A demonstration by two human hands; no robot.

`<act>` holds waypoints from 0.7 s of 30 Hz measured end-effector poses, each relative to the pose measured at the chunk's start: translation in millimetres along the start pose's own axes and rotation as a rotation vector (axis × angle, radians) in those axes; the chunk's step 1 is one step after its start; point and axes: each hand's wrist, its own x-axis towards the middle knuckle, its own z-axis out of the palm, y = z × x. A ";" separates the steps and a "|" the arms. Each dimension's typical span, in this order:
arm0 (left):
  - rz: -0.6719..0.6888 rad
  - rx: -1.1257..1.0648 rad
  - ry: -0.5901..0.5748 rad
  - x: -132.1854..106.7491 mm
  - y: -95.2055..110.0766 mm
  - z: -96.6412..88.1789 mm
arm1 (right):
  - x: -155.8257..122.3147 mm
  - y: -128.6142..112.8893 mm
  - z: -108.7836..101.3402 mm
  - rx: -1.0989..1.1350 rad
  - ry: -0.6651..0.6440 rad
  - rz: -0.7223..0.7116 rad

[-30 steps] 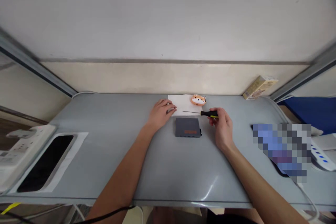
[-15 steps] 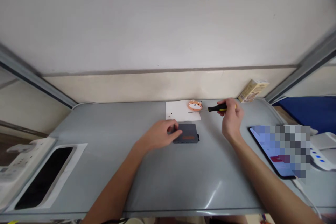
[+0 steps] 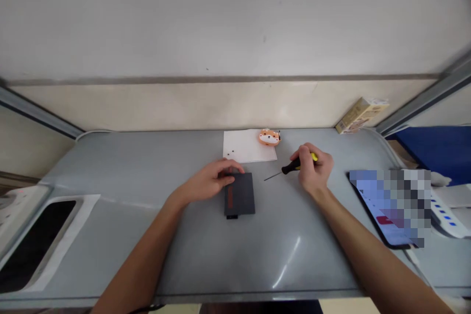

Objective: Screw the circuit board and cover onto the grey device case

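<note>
A flat dark grey box-shaped device [image 3: 243, 197] with a reddish-brown patch lies on the grey table, a small black part jutting from its near edge. My left hand [image 3: 213, 178] grips its far left corner between thumb and fingers. In my right hand [image 3: 314, 166] is a screwdriver [image 3: 290, 167] with a black and yellow handle, its thin shaft pointing left and down toward the device, tip apart from it. Behind the device lies a white sheet of paper [image 3: 241, 144] with a few tiny dark bits on it, perhaps screws. An orange animal-face case [image 3: 269, 137] rests on the paper's right side.
At the left, a black phone [image 3: 39, 245] lies on white paper beside a white power strip [image 3: 22, 211]. To the right are a lit phone [image 3: 382, 221] with a cable and a white charger [image 3: 447, 216]. A small yellowish carton [image 3: 360, 115] leans at the back wall.
The device has been turned about a quarter turn, so its black part now faces me. My right hand has brought the screwdriver nearer, its tip off the paper. The view has shifted slightly.
</note>
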 end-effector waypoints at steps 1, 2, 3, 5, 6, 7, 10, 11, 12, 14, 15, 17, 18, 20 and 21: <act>-0.007 -0.007 0.023 1.2 -1.0 1.2 | -1.8 -2.0 1.0 -0.011 -0.022 -0.013; -0.017 -0.010 0.046 2.2 -1.8 2.7 | -3.5 -3.8 2.1 -0.018 -0.041 -0.024; -0.025 -0.004 0.068 3.1 -2.5 4.2 | -5.2 -5.2 3.1 -0.022 -0.057 -0.035; -0.030 0.042 0.143 4.1 -4.9 6.1 | -7.8 -6.7 4.8 -0.026 -0.088 -0.053; -0.030 0.090 0.204 4.3 -6.8 6.2 | -8.6 -6.8 5.5 -0.025 -0.102 -0.058; -0.029 0.159 0.273 4.3 -9.2 5.5 | -9.1 -6.8 6.1 -0.024 -0.116 -0.058; 0.011 0.422 0.405 3.5 -18.3 0.9 | -9.1 -6.7 6.6 -0.019 -0.123 -0.035; 0.030 0.491 0.410 3.3 -21.5 -0.9 | -8.8 -7.1 6.5 -0.017 -0.116 -0.029; 0.045 0.537 0.410 3.1 -24.5 -2.5 | -8.4 -7.6 6.2 -0.014 -0.108 -0.026; 0.051 0.581 0.416 3.1 -29.7 -4.6 | -7.2 -9.2 5.4 -0.004 -0.087 -0.025; 0.046 0.588 0.420 3.2 -32.0 -5.0 | -6.4 -10.1 5.0 0.004 -0.076 -0.021; 0.039 0.594 0.416 3.7 -35.8 -5.3 | -4.3 -11.7 4.0 0.025 -0.057 0.000; 0.034 0.594 0.414 3.9 -37.3 -5.1 | -3.1 -12.4 3.5 0.037 -0.053 0.012; 0.021 0.599 0.438 4.4 -38.7 -4.3 | -1.3 -14.0 2.4 0.069 -0.062 0.035; 0.019 0.603 0.462 4.6 -38.2 -3.5 | -0.9 -15.1 2.1 0.089 -0.075 0.048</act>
